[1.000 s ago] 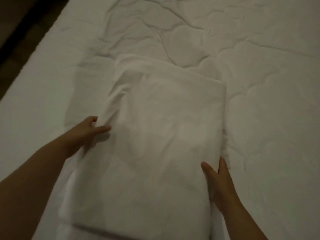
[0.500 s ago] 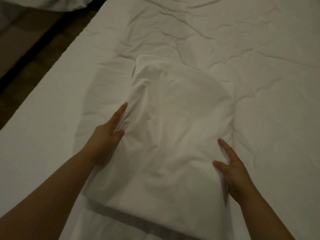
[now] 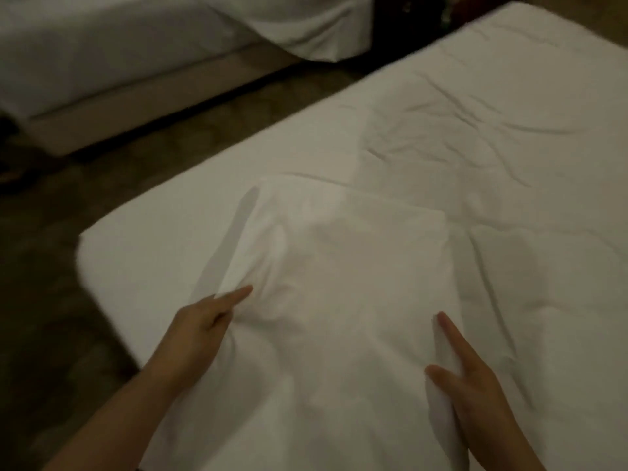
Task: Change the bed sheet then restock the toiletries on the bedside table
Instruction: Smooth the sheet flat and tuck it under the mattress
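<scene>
A folded white bed sheet (image 3: 339, 266) lies on the bare quilted mattress (image 3: 509, 113), near its left corner. My left hand (image 3: 200, 334) holds the sheet's left edge: the forefinger lies straight on top and the other fingers are tucked under the fabric. My right hand (image 3: 475, 396) is at the right edge, and a fold of the sheet runs up between its thumb and straight forefinger. The frame is dim and slightly blurred.
A second bed (image 3: 102, 45) with hanging white linen stands at the back left. A strip of brown floor (image 3: 51, 266) runs between the beds. Dark, unclear objects (image 3: 424, 11) sit at the top, between the beds.
The view has swung left and up, so the mattress corner, the floor and the other bed now show. Both hands stay on the sheet's edges, and the right one now has fabric between thumb and forefinger.
</scene>
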`<state>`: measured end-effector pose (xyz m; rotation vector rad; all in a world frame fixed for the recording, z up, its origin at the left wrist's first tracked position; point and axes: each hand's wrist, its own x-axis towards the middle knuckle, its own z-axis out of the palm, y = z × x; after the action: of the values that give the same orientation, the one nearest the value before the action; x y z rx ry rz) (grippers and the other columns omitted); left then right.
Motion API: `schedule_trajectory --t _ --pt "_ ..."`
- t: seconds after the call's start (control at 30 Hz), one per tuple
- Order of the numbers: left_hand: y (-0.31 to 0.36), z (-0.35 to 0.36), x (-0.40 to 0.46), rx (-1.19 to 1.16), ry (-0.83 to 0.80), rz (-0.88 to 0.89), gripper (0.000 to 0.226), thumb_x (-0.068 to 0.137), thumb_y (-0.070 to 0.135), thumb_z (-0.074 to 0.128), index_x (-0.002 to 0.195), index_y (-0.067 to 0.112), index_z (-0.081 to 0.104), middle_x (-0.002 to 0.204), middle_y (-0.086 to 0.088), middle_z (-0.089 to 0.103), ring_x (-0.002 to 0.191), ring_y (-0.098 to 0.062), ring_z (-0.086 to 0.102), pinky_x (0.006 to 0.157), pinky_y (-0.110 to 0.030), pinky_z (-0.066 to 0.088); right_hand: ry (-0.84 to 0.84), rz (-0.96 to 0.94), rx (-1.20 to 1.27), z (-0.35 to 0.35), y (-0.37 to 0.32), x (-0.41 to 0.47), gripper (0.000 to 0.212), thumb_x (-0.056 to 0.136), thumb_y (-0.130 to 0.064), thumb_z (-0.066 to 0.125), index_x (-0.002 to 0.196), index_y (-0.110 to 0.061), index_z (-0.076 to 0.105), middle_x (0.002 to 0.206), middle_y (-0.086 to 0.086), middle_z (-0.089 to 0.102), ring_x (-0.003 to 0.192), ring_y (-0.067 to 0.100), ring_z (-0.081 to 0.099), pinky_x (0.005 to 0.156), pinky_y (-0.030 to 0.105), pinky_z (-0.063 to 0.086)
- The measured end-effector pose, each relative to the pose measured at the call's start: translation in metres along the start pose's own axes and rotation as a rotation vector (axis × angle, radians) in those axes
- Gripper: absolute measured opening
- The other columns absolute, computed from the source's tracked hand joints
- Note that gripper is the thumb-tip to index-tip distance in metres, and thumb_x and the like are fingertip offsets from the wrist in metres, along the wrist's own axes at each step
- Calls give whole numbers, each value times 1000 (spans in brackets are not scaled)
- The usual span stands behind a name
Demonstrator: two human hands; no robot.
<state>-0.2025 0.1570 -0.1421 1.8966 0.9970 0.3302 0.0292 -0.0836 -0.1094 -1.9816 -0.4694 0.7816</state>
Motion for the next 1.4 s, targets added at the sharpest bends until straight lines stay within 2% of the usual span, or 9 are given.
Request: schedule_trajectory --t 0.13,0.3,0.43,0.63,0.83,0.93,1.0,1.2,1.4 --pt "-42 -50 -69 -50 257 -150 92 92 -6 49 86 85 39 110 10 58 97 4 54 81 8 30 -212 -166 -123 64 -40 11 76 68 -11 68 118 -63 43 129 -28 48 99 -25 48 80 -9 29" --pt "-85 -109 -168 -99 561 -301 72 85 11 43 97 82 41 115 39 52 106 18 50 92 2 31 -495 -322 -311 172 -89 3 100 81 7 64 91 -87 32 124 -14 50 110 -3 46 75 -11 29" --pt "-122 -137 -249 -172 812 -459 70 91 4 45 106 72 50 113 48 51 113 14 51 102 -6 32 -685 -443 -408 278 -113 -22 80 88 3 57 108 -73 42 136 -19 50 134 10 31 109 15 20" --pt "-194 -172 -328 -298 1172 -721 82 89 -10 52 90 72 55 104 26 59 97 21 54 86 6 31 -1010 -496 -501 445 -139 -76 64 92 3 50 112 -59 46 143 2 43 126 17 40 106 25 23" --pt "-266 -226 -361 -188 1093 -709 37 100 -2 32 133 -2 47 102 -4 66 92 12 58 88 -2 35 -1266 -621 -534 585 -173 -113 69 94 2 48 116 -63 41 136 -11 39 128 8 34 112 23 20" --pt "-287 -247 -361 -325 1426 -1102 42 96 0 44 128 26 53 106 -12 65 91 1 61 75 -11 36 -1434 -701 -546 674 -187 -127 59 95 2 46 124 -50 42 137 -11 41 126 6 38 106 16 27" --pt "-297 -257 -355 -189 1633 -1126 42 92 -4 48 125 19 60 107 -21 66 97 -25 63 74 -11 35 -1546 -775 -554 741 -194 -140 56 94 7 44 129 -38 42 139 -9 43 125 8 43 94 4 33" --pt "-362 -303 -307 153 1881 -1270 43 85 -13 46 121 2 63 78 -23 65 58 -34 59 64 -18 32 -1715 -1231 -639 920 -213 -182 56 95 -2 44 142 -33 37 134 7 50 89 1 55 68 3 37" --pt "-441 -363 -288 124 2112 -1376 48 95 -3 38 138 16 46 116 -28 60 96 -43 58 81 -40 44 -1794 -1413 -511 1047 -193 -225 57 92 4 44 141 -25 41 121 0 52 86 18 58 61 11 44"
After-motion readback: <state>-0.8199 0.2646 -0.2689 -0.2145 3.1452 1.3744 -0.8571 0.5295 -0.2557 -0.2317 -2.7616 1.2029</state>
